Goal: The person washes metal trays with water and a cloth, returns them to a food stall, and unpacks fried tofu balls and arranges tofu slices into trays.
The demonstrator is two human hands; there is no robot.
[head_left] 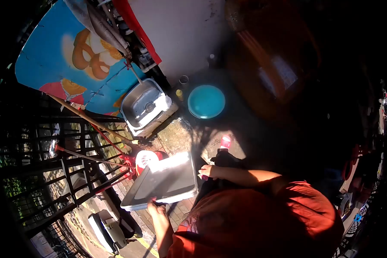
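A shallow grey metal tray (167, 180) is tilted in front of me, its upper edge glaring in the sun. My left hand (158, 208) is closed on its near rim. Beside the tray's right edge is my right hand (207, 171), with curled fingers and a small dark pinkish bit showing under them. What that hand holds is too small to make out, and a gap appears between it and the tray. Just behind the tray stands a white perforated basket or strainer (144, 159), partly covered by it.
A steel sink (144, 105) stands ahead on the left, near a round turquoise basin (206, 102) on the ground. A small yellow bottle (179, 93) sits between them. Long wooden handles (88, 116) lean by the black railing (69, 176). A pink shoe tip (225, 141) shows below me.
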